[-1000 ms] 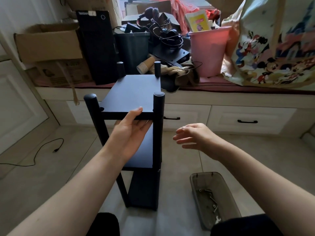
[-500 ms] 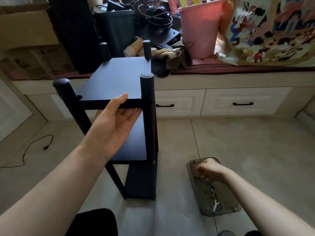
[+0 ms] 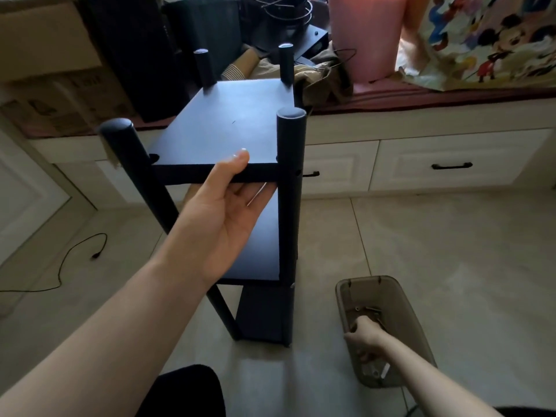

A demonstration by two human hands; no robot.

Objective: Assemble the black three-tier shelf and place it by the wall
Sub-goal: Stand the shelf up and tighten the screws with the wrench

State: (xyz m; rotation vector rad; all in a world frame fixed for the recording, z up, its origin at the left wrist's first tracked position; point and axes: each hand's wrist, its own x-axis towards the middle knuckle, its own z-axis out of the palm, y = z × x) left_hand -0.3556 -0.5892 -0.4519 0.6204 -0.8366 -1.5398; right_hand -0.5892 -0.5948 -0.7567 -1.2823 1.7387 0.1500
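The black shelf stands on the floor, centre-left. The left hand grips its top board's near edge. The right hand reaches into the tray at near right; whether its fingers grip anything cannot be told. A loosened grip could tip the shelf.

Your left hand gripped the front edge of the top board of the black shelf, thumb on top and fingers curled beneath. The shelf stood upright on the tiled floor, its four round posts rising above the top board. Your right hand reached down into the translucent brown tray beside the shelf, fingers among small metal hardware; whether they held anything could not be told. A black cable lay on the floor to the left.
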